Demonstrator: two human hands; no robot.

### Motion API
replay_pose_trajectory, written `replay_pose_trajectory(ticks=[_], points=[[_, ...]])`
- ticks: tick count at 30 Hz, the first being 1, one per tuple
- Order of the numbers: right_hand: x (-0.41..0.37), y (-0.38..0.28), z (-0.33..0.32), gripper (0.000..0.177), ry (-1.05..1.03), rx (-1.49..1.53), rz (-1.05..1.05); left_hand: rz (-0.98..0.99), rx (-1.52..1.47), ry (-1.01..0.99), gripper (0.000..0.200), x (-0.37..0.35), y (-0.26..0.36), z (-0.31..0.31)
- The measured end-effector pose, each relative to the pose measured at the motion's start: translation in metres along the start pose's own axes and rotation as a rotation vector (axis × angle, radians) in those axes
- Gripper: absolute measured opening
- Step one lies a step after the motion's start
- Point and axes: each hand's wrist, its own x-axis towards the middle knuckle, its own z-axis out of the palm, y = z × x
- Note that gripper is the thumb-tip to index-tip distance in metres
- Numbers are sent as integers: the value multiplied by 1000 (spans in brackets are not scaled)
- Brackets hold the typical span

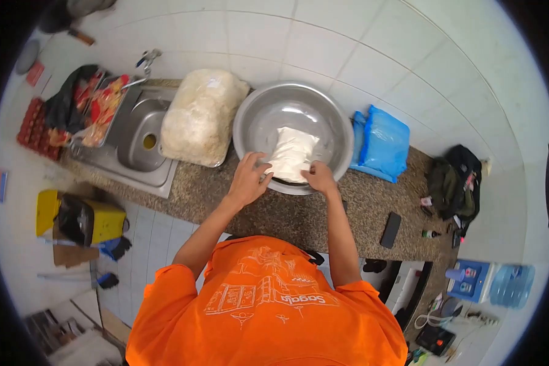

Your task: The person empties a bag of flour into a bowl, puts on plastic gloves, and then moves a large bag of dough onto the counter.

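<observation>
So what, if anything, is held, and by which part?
The white packet: the right hand seems to pinch its near right corner; whether the left hand grips too is unclear.

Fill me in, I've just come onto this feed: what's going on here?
A person in an orange shirt is at a stone counter, handling a white packet at a metal basin. The left hand and right hand have their fingers at the packet's near corners; how firmly they grip isn't clear. A large pale bundle sits left of the basin, and blue packages lie to its right.
</observation>
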Motion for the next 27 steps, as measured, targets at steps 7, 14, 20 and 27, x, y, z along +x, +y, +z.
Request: replay_pose_trajectory(ticks=[7,14,20,27], points=[[-47,-140,-16,27,350,213,-447,-726,-50,204,20,-180,6,-59],[-96,-256,71,38,-657,334,-760,-1685,10,-159,58,-532,28,-4],[-150,-317,184,50,-972,11,-1039,-1946,-305,-219,50,-760,105,86],[-153,-367,361,44,-1087,-540,-921,-1210,514,9,48,-782,31,49]])
